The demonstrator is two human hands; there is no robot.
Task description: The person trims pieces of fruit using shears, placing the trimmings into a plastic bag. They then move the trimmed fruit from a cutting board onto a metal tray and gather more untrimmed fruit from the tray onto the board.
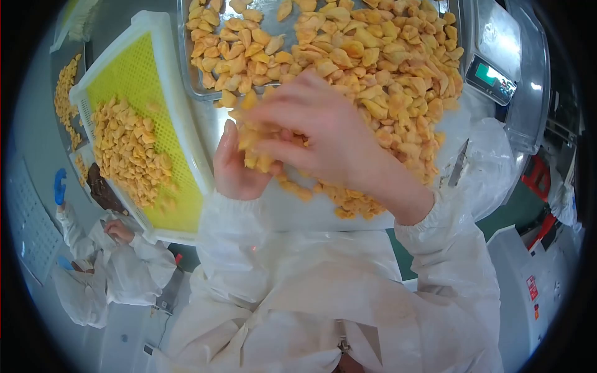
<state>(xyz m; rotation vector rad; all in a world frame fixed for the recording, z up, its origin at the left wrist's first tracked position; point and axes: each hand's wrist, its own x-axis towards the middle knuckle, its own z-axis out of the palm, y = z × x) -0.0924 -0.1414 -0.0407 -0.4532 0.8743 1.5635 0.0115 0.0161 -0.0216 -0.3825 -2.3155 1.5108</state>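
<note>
- Left hand: palm cupped, thumb raised, at the near side of the handful. Most of its fingers are hidden, so I cannot tell how far they are closed.
- Right hand: reaches across from my right, palm down, fingers curled over the handful and gripping it — slight blur there.
- Handful: several yellow-orange pieces, held between my two hands, just beyond the near left edge of the main heap.
- Main heap: similar pieces, spread thickly to the right of my hands and beyond them; some lie close under my right wrist.
- Metal tray: beyond my hands, its near left corner visible, more pieces lying in it.
- Bench: pale surface under my hands, bare along the near edge.
- White-rimmed tray: to the left of my left hand, tilted in my view, with yellow mesh inside. A smaller heap lies on the mesh.
- Scale: far right, green display lit; I cannot read the figures.
- Clear container: just beside the scale, on its right.
- Far left: more pieces on another surface. Nearer, a co-worker in white — one blue-gloved hand visible, well apart from mine.
</note>
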